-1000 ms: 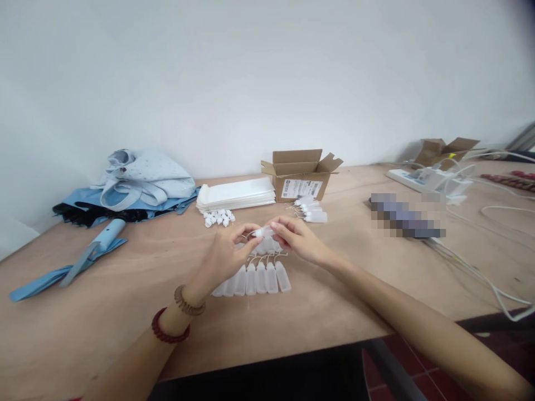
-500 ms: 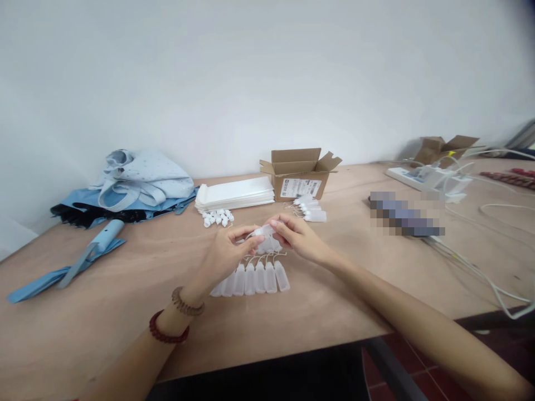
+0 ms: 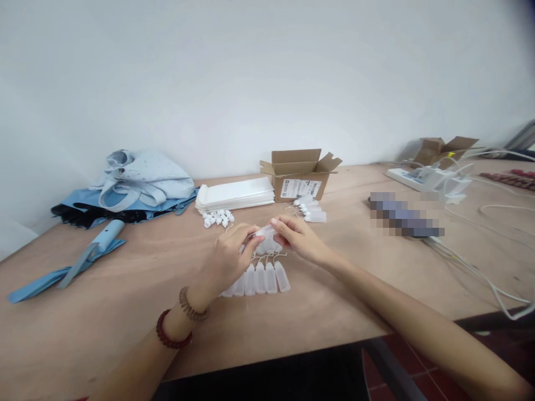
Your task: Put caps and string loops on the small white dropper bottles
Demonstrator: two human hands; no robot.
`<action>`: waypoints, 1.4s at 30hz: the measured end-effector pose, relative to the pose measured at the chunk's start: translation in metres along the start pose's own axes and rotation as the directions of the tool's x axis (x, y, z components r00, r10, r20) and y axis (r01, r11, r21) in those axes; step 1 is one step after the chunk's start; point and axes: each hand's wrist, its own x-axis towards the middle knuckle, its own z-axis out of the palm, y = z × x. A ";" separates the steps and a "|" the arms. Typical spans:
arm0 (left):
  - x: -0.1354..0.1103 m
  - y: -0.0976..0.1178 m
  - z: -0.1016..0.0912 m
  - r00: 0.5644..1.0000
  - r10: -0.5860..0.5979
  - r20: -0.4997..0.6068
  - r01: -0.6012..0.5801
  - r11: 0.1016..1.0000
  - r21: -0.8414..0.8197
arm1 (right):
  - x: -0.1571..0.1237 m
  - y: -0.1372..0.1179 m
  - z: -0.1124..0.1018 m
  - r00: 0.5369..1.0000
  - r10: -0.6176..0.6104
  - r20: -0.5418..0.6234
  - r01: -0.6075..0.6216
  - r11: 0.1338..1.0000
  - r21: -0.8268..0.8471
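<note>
Between both hands is a small translucent plastic bottle (image 3: pixel 266 230), held above the table at the middle of the view. My left hand (image 3: pixel 229 253) pinches its left end between thumb and fingers. On its right end, the thumb and fingers of my right hand (image 3: pixel 298 236) are closed. Just below lies a row of similar bottles (image 3: pixel 259 278), each with a thin pale cord at its top; my left hand hides part of this row. More translucent pieces show partly behind the fingers. Beyond my left hand is a pile of small white caps (image 3: pixel 218 218).
A stack of white envelopes (image 3: pixel 238 192) lies behind the caps, beside an open cardboard box (image 3: pixel 298 186). Several corded bottles (image 3: pixel 314 215) lie before the box. Blue umbrella (image 3: pixel 106 236) and fabric bag (image 3: pixel 146 178) are left; a power strip (image 3: pixel 407 178) and cables are right.
My left hand has rolled over and shifted slightly right at the wrist, covering more of the row's left end. My right hand stays nearly still on the bottle.
</note>
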 end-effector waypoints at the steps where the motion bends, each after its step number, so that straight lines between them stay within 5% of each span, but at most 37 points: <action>1: 0.000 0.000 0.000 0.999 -0.031 0.005 0.032 0.999 -0.036 | 0.000 0.001 0.000 1.000 0.001 -0.002 -0.001 1.000 0.011; 10: 0.002 0.002 -0.005 0.911 -0.320 0.259 0.398 0.844 -0.359 | -0.001 0.001 0.000 0.997 -0.068 0.026 0.067 0.997 0.049; 15: 0.006 -0.001 -0.007 0.878 -0.363 0.313 0.476 0.735 -0.483 | -0.001 0.003 -0.001 0.976 -0.210 -0.063 0.195 0.963 -0.185; 31: 0.006 0.006 -0.005 0.917 -0.363 0.164 0.398 0.825 -0.401 | 0.003 0.009 -0.004 0.991 -0.101 -0.085 0.093 0.991 -0.099; 37: 0.009 -0.002 -0.006 0.881 -0.337 0.331 0.456 0.791 -0.409 | 0.004 0.007 -0.004 0.988 -0.130 -0.080 0.123 0.988 -0.088; 42: 0.008 -0.003 -0.006 0.912 -0.306 0.273 0.393 0.843 -0.368 | 0.002 0.004 -0.004 0.987 -0.136 -0.079 0.122 0.979 -0.162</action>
